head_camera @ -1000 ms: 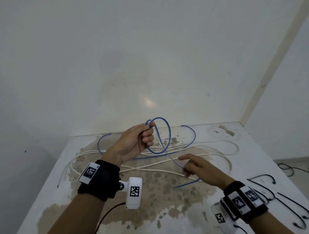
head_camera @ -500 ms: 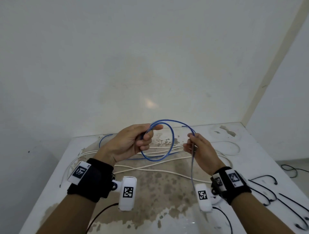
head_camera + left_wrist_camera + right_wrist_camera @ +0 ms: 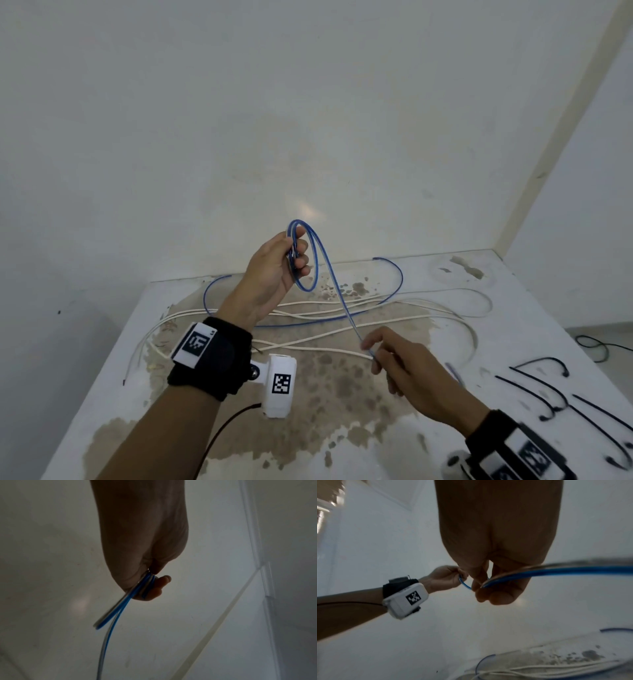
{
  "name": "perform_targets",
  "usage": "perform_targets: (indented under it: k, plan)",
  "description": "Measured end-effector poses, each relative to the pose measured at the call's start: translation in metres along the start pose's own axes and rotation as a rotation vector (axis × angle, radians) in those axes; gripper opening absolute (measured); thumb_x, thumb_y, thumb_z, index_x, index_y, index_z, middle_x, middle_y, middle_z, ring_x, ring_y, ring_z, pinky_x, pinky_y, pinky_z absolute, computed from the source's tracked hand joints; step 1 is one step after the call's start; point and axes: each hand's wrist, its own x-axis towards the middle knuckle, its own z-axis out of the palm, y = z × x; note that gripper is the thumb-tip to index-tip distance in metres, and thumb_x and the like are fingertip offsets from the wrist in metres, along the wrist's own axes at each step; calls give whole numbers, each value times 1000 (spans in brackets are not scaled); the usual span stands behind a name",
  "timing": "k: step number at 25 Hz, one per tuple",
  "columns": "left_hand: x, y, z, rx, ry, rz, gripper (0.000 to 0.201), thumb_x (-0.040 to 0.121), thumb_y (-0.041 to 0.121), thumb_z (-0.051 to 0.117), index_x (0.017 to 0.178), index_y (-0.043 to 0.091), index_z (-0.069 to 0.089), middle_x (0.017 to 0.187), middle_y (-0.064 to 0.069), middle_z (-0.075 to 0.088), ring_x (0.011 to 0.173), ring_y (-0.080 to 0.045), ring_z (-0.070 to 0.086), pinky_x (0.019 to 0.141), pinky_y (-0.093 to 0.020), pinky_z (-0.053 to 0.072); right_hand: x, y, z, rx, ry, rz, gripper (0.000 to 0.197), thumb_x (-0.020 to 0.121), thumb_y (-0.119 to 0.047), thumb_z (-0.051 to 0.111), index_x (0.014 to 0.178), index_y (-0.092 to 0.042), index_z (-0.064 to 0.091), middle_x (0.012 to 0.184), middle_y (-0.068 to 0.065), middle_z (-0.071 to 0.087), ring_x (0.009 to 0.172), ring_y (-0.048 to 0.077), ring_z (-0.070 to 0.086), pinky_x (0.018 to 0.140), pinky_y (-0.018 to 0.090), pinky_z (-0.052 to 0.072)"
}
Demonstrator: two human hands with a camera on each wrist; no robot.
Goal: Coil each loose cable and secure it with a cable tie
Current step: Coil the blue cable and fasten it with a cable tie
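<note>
My left hand (image 3: 294, 253) is raised above the table and grips a small coil of the blue cable (image 3: 316, 267), the loops pinched between thumb and fingers. In the left wrist view the left hand (image 3: 150, 586) clamps several blue cable (image 3: 123, 604) strands. One strand slants down from the coil to my right hand (image 3: 371, 353), which pinches it between thumb and fingertips low over the table. The right wrist view shows the right hand (image 3: 481, 588) holding the blue cable (image 3: 556, 570), with the left hand (image 3: 447, 577) beyond. The remaining blue length (image 3: 400, 277) lies on the table.
Several loose white cables (image 3: 318, 349) sprawl across the stained white table (image 3: 239, 428) under both hands. Black cable ties (image 3: 527, 394) lie at the table's right front. A wall stands close behind. A black cord (image 3: 596, 346) lies on the floor to the right.
My right hand left the coil and slid down and toward me along the blue strand. My left hand rose slightly, still holding the loops.
</note>
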Motion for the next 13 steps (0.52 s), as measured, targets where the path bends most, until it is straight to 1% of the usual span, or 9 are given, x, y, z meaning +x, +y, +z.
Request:
perform_targets:
  k: [1,2,3,5,8,9,10,12,13]
  plan:
    - [2,-3,1,-1,18,5,28,104,11,28,107,11,56,69,3,48,51,-9,43,52,-22,42,-2,-5,-3,-59,6,-17,26,105,-17,42,103,-35,61,84,-5,66,57,3,52,59,17,43]
    - [4,-4,1,-8,38,10,29,104,11,28,107,11,57,68,3,46,51,-9,43,52,-22,42,-4,-7,-7,-126,-5,-12,23,104,-20,44,103,-37,60,86,-8,64,59,2,52,60,14,42]
    - [6,-4,0,-16,62,17,30,104,11,28,106,11,57,67,3,46,51,-9,42,51,-22,41,-6,-8,-11,-185,-22,3,21,103,-22,45,109,-39,56,87,-10,64,61,2,52,59,15,40]
    - [9,-2,-2,-20,110,38,31,104,10,28,105,10,59,66,3,47,50,-9,44,52,-23,42,-11,-7,-18,-304,-25,19,29,102,-23,46,125,-40,43,87,-12,67,61,3,54,59,18,42]
    - [11,-5,0,30,126,16,32,104,10,30,104,9,61,69,2,52,54,-11,53,55,-24,50,-13,-15,-27,-615,54,-70,32,102,-32,42,131,-41,34,87,-19,70,67,4,61,64,24,48]
    - [10,-7,4,47,107,-5,31,105,10,30,105,8,61,70,1,54,56,-12,56,56,-25,52,-10,-20,-31,-705,86,-140,29,101,-37,41,129,-42,37,84,-17,71,68,8,63,64,27,49]
    - [10,-10,7,57,81,-28,31,105,10,30,108,7,60,70,0,54,57,-13,58,58,-26,54,-6,-25,-36,-789,101,-235,24,99,-40,39,123,-41,46,78,-14,71,66,10,61,62,28,47]
    - [8,-17,16,85,24,-85,30,105,11,29,113,3,58,68,-1,54,59,-16,64,60,-28,56,4,-40,-46,-925,60,-433,26,96,-39,39,103,-38,64,73,-14,70,64,13,56,61,26,38]
    - [5,-21,22,114,-6,-118,30,105,11,29,114,2,57,66,0,54,60,-17,67,61,-29,58,9,-48,-49,-979,22,-520,30,96,-39,38,96,-37,68,74,-16,70,66,13,53,63,26,34]
